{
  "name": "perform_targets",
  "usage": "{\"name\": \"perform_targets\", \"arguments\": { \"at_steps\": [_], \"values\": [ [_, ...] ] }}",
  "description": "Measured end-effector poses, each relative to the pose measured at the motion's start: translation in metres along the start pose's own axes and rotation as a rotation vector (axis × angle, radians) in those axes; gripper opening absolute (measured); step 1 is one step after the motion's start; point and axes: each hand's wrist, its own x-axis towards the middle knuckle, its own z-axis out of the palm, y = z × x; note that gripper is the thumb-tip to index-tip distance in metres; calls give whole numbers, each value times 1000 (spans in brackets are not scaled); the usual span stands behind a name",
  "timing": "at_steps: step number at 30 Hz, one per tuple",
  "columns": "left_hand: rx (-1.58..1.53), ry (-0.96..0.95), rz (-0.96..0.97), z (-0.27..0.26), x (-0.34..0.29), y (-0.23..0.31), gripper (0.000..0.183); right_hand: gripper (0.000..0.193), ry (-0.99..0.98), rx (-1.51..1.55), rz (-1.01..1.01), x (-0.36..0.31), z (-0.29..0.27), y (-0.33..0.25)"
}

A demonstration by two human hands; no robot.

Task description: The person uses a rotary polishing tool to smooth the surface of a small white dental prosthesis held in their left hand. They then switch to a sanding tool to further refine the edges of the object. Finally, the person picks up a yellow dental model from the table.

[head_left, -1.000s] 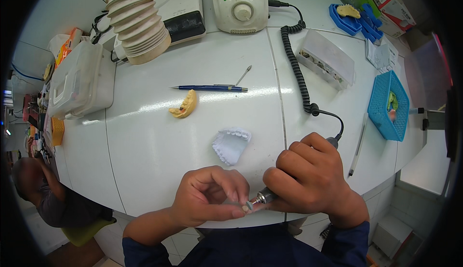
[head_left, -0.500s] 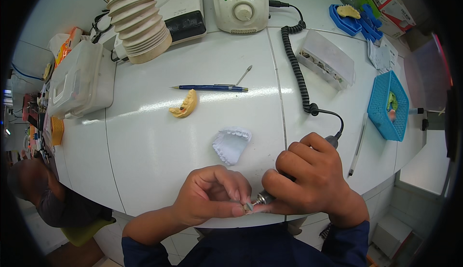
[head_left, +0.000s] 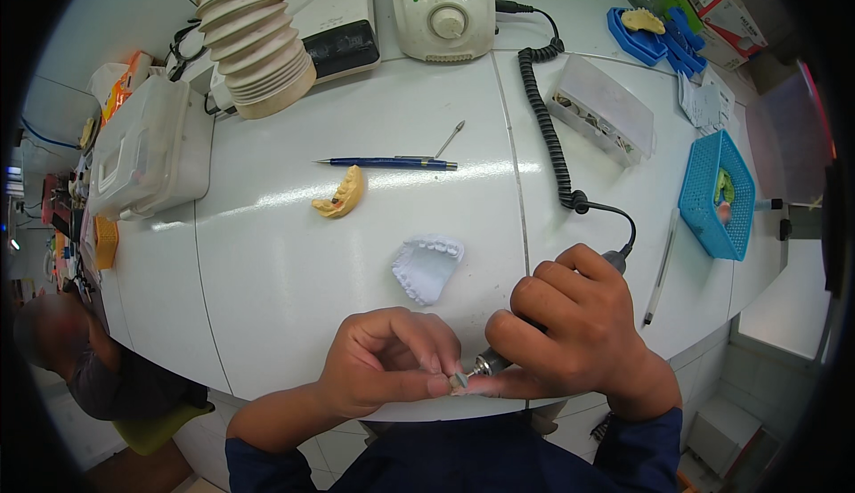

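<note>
Fingertips of the left hand (head_left: 378, 368) pinch a very small pale piece (head_left: 457, 384), mostly hidden and too small to make out in shape. It sits at about 6 o'clock in the view, just over the near rim of the white worktable (head_left: 294, 252). The metal nose of a rotary handpiece (head_left: 488, 365) meets the piece from 2 o'clock; the right hand (head_left: 579, 333) is clenched around the handpiece's dark body, and its thumb reaches under toward the piece.

The table's curved near edge runs just beneath both hands, so the work hangs right at the rim. Open white surface lies toward 11 and 12 o'clock from the hands. The nearest thing there is a white dental cast (head_left: 427, 266), close by at 12 o'clock of the pinch. A yellow cast piece (head_left: 341, 196) and a blue pen (head_left: 387, 162) lie farther up, well apart from the hands. A black coiled cord (head_left: 543, 110) runs from the handpiece's rear up to a cream control unit (head_left: 443, 5) at 12 o'clock. A blue basket (head_left: 704, 186) stands toward 2 o'clock near the right rim.

Both forearms come in from the lower edge in dark blue sleeves, wrists angled inward so the hands meet. The left palm faces down with fingers curled; the right knuckles face up.
</note>
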Motion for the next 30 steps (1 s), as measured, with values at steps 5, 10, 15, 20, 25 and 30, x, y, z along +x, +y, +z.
{"name": "perform_targets", "arguments": {
  "at_steps": [5, 10, 15, 20, 25, 30],
  "values": [
    [-17, -10, -8, -1, 1, -1, 22, 43, -3, 1, -2, 0, 0, 0],
    [-25, -11, -8, -1, 1, -1, 22, 43, -21, 2, -7, 0, -1, 0],
    [-25, -16, -6, -1, 1, -2, 22, 43, -25, 7, -6, 0, -2, 0],
    [-31, -13, -13, -1, 0, -1, 22, 42, -32, 12, -8, 0, -2, 0],
    [35, 102, -71, 9, 3, 5, 25, 40, -41, 29, -13, 0, -3, 1],
    [38, 94, -94, 10, 3, 7, 25, 40, -70, 31, -11, 0, -5, 0]
  ]
}}
